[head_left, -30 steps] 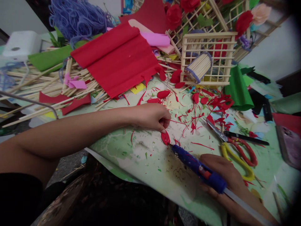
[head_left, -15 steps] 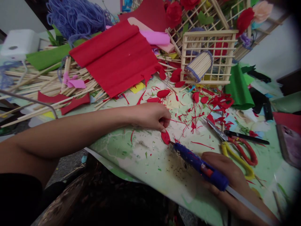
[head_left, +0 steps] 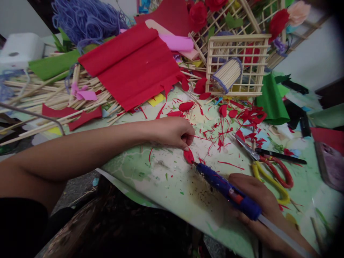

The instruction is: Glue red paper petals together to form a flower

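Observation:
Between the thumb and fingers of my left hand (head_left: pixel 176 132) a small red paper petal (head_left: pixel 189 156) is pinched by its upper end, low over the table. My right hand (head_left: pixel 264 206) is wrapped round a blue hot glue gun (head_left: pixel 225 190), whose nozzle tip is at the petal's lower edge; whether it touches cannot be told. A clear glue stick (head_left: pixel 282 233) runs out of the gun's back end. Several cut red petals (head_left: pixel 186 106) and thin red scraps lie just beyond my left hand.
Scissors (head_left: pixel 271 170) with red and yellow handles lie beside a black pen (head_left: pixel 285 156), right of the gun. Beyond are red crepe paper (head_left: pixel 134 64), wooden sticks (head_left: pixel 67 86), blue yarn (head_left: pixel 88 21) and a stick lattice box (head_left: pixel 238 66). A phone (head_left: pixel 330 165) rests at the right edge.
The glue gun's nozzle has shifted very slightly left and down along the petal's lower edge. My left hand keeps its pinch in almost the same place.

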A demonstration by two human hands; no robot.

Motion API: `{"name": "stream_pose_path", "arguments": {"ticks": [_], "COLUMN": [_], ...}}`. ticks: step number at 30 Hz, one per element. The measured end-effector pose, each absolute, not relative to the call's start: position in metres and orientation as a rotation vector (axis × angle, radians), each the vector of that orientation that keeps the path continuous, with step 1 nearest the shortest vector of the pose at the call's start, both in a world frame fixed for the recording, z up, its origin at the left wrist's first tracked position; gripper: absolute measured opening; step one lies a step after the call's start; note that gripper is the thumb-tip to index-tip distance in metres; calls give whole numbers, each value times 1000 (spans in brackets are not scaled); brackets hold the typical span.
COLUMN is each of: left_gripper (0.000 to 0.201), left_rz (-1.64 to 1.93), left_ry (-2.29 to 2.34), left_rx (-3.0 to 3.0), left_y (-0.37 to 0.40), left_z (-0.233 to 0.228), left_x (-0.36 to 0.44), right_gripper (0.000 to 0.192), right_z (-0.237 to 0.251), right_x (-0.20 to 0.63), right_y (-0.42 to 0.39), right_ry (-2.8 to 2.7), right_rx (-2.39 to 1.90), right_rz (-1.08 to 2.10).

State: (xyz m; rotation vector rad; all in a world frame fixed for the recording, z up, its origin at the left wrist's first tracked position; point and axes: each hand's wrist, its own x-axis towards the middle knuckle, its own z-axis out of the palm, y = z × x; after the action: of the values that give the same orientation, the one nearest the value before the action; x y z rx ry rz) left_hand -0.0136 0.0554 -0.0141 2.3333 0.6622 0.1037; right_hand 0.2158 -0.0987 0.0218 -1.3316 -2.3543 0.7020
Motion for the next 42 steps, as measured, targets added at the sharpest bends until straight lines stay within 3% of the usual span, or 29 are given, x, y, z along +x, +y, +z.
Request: {"name": "stream_pose_path", "arguments": {"ticks": [5,20,42], "left_gripper": [11,10,9], "left_rz": [111,94,101], "left_ry": [653,654,671], "left_rx": [2331,2337,2294], "left_y": [56,55,55], "left_z": [-15,-13,-14], "left_x": [-14,-13,-13], "right_gripper": [34,51,51], "right_z": [12,26,21], "right_x": [212,206,216], "right_y": [-97,-98,-101], "right_ry": [-2291,-2356,-2404], "right_rx": [-1284,-1270,-1337], "right_rz": [713,738,743]}}
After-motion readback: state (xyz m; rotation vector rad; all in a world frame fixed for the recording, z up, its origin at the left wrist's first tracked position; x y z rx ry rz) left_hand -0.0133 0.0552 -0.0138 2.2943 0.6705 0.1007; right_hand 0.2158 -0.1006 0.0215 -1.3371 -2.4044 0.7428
